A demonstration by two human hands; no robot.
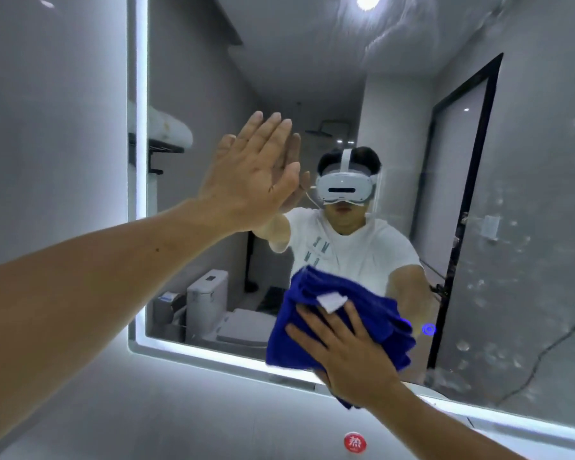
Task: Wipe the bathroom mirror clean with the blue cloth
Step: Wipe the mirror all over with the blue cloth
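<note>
The bathroom mirror (312, 78) fills most of the view, framed by a lit white edge. A folded blue cloth (316, 327) with a small white label lies flat against the glass near the mirror's lower edge. My right hand (346, 350) presses on the cloth with fingers spread. My left hand (249, 177) rests flat on the glass, higher and to the left, fingers straight and together, holding nothing. Water spots and smears show on the right part of the mirror (498, 353).
Grey wall (47, 111) lies left of the mirror and below it. A red round sticker (355, 441) sits at the bottom edge. The mirror reflects a person wearing a headset, a toilet, a towel shelf and a dark-framed door.
</note>
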